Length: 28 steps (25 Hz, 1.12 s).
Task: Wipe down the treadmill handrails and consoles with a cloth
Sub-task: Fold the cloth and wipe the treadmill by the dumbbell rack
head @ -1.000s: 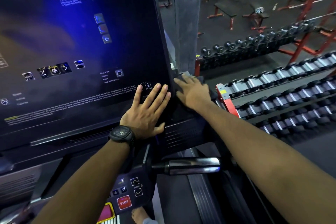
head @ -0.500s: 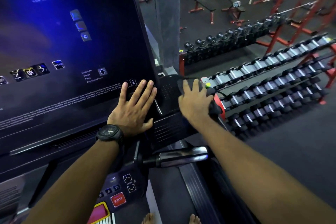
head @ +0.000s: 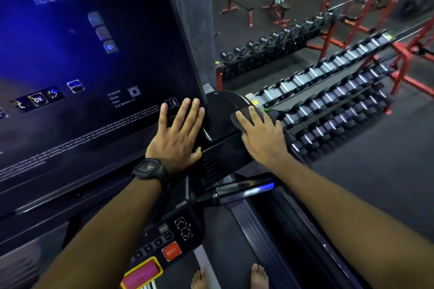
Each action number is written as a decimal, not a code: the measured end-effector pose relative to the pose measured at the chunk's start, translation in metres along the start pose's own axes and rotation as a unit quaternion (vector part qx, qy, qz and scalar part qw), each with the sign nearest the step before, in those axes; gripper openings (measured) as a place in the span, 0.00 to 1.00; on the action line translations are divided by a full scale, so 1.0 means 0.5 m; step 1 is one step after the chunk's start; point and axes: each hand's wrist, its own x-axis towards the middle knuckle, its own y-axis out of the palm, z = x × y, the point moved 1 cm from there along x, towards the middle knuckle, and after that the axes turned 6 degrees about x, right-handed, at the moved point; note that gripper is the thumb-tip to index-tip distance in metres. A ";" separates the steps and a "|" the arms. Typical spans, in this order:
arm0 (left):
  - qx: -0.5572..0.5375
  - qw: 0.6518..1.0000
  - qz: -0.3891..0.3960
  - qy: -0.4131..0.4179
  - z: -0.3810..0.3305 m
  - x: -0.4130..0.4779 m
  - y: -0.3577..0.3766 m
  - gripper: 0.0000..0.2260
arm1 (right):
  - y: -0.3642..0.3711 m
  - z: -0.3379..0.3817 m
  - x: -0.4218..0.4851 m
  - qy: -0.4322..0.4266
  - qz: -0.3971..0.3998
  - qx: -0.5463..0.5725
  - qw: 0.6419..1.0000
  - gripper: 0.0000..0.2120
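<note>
Console screen (head: 94,65) walls left; dumbbell rack (head: 328,101) near right; handrail (head: 244,191) below.

Both bare arms reach forward, the left hand (head: 179,134) lying flat with fingers spread, the right hand (head: 264,135) palm down, fingers extended.

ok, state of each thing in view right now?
console screen: lit, menu showing
left hand: flat on the screen's lower right corner
right hand: fingers straight, pressing the cloth down
cloth: flattened on the black side panel
handgrip: untouched
STOP button: untouched
</note>
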 end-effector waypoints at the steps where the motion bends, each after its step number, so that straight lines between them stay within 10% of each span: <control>1: 0.001 1.000 0.002 0.003 0.001 0.000 0.000 0.45 | -0.008 -0.003 0.028 0.009 0.009 0.023 1.000 0.28; 28: -0.033 0.996 0.073 0.036 -0.108 0.038 0.001 0.33 | -0.024 -0.007 -0.015 0.120 0.053 0.054 0.990 0.27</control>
